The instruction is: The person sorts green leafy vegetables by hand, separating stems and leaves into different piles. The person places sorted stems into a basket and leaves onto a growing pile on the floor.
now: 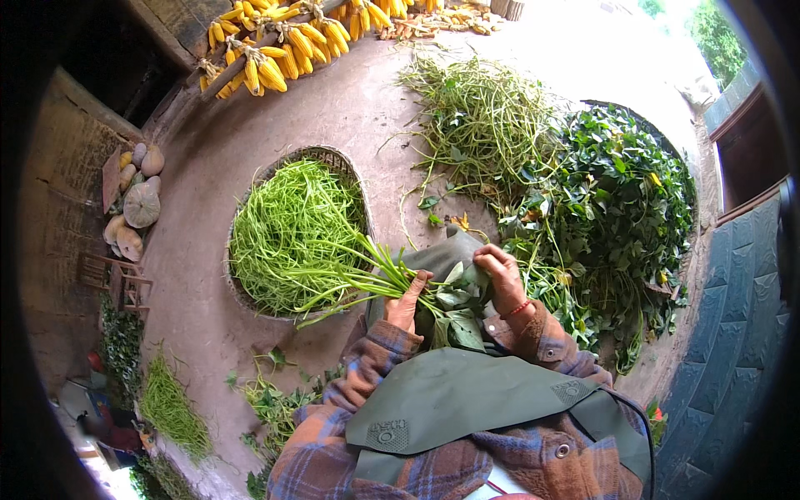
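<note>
Over the lap, I judge stripping underway: left hand (407, 302) clamps stem bundle (367, 279), right hand (502, 275) pinches leaves (457, 310); next, a clean pull toward the basket (337, 158).

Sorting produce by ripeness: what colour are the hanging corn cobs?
Bright yellow corn cobs, clearest in the head view.

- One round woven basket (332, 155) heaped with green stems, just left of the fingers.
- Two hands: left hand (406, 303), right hand (502, 271).
- One bunch of stems (367, 279) in the fingers.
- One pile of leafy vines (621, 208), right of the fingers.
- About seven squashes (140, 204), far left.
</note>
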Available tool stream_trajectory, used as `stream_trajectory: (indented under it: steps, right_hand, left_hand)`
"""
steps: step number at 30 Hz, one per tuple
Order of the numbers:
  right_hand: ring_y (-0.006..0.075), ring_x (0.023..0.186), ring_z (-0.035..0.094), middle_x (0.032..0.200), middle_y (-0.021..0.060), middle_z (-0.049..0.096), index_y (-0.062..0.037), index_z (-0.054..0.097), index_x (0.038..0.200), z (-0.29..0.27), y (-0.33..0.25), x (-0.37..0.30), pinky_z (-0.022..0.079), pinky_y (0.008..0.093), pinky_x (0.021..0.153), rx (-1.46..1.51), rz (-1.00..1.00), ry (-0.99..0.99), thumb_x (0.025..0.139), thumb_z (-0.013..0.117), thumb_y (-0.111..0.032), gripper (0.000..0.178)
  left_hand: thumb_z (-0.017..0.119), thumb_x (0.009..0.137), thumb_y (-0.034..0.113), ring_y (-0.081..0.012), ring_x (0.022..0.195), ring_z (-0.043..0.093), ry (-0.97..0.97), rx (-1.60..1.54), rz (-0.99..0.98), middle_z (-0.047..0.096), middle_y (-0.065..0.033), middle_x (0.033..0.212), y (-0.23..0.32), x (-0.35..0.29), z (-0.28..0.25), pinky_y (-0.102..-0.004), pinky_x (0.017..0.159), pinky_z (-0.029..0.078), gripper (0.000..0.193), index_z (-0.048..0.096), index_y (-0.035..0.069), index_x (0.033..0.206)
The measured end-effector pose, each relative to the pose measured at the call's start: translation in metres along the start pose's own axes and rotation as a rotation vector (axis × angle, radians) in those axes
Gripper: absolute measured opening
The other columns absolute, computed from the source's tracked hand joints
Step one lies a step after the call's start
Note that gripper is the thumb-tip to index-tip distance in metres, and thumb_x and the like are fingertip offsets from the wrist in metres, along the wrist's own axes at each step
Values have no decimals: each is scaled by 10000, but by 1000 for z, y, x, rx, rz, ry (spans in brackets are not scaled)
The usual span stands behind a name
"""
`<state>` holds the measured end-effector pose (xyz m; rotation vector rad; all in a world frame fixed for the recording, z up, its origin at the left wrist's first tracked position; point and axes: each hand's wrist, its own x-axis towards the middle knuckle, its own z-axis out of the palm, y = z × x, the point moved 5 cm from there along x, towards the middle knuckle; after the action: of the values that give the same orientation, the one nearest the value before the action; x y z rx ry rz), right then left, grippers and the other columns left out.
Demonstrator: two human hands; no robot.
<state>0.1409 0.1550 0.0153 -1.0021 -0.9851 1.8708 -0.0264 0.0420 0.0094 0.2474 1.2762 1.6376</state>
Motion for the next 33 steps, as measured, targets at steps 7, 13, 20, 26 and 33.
stream_trajectory:
  steps: [7,13,20,26,33]
  right_hand:
    - [207,787,610,864,97,614,-34,633,1018,35,-48,-11,492,314,717,-738,-530,-353,788,623,11,234]
    - [321,683,543,730,135,504,-27,639,839,42,-12,-16,387,396,603,-817,-389,-644,805,676,-118,105]
    - [304,729,507,807,133,492,-13,605,799,26,-8,-9,438,359,667,-844,-404,-366,794,635,-130,121]
    - [75,765,559,838,-13,629,-13,657,937,-10,24,12,463,235,688,-103,31,-82,925,592,-130,134]
    - [171,761,610,822,67,625,-37,638,902,37,-19,-26,485,307,666,-726,-346,-338,841,704,-126,127]
  left_hand:
    - [782,835,181,-99,819,588,-29,93,-12,692,-17,911,7,-4,4,-261,774,463,184,706,49,937]
    - [772,844,175,-101,772,593,-44,79,-35,683,-15,878,6,-5,6,-248,724,476,185,704,47,958]
    - [773,843,196,-104,744,588,-51,33,-52,665,-21,814,5,-9,10,-250,697,478,221,715,13,952]
    - [769,849,202,-99,732,582,-88,12,-23,638,-14,777,6,-6,11,-240,693,466,228,708,1,934]
    - [765,854,227,-125,779,619,10,-8,11,680,-40,857,3,-2,4,-264,753,499,249,703,22,981]
